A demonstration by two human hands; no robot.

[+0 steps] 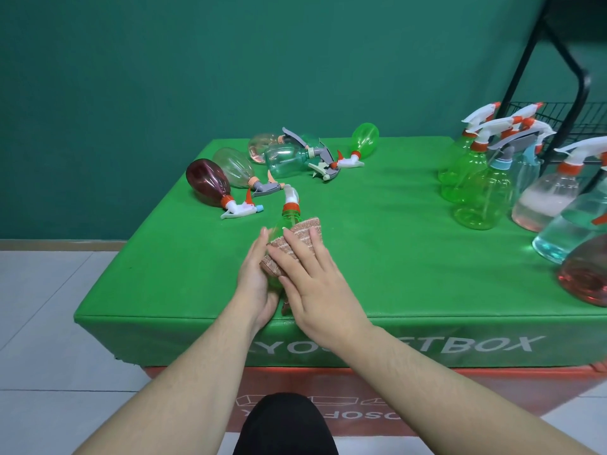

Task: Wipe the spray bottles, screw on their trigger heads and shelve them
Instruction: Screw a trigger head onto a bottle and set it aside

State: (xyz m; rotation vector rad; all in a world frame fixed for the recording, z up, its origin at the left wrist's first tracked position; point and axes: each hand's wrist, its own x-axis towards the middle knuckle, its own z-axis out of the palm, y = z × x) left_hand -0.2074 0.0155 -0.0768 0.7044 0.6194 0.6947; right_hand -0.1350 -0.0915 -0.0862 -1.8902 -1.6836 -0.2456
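A green spray bottle [289, 215] with a white and orange trigger head lies tilted near the front of the green table [377, 244], head pointing away from me. My left hand [254, 280] holds its body from the left and below. My right hand [308, 277] presses a brown striped cloth [300, 233] flat against the bottle with straight fingers. The bottle's lower body is hidden by my hands and the cloth.
Several bottles lie on their sides at the back left, among them a dark red one [208, 183] and a green one [364, 139]. Several upright bottles [483, 195] stand at the right. A black wire shelf [558, 123] stands behind them. A black knee [284, 425] shows at the bottom.
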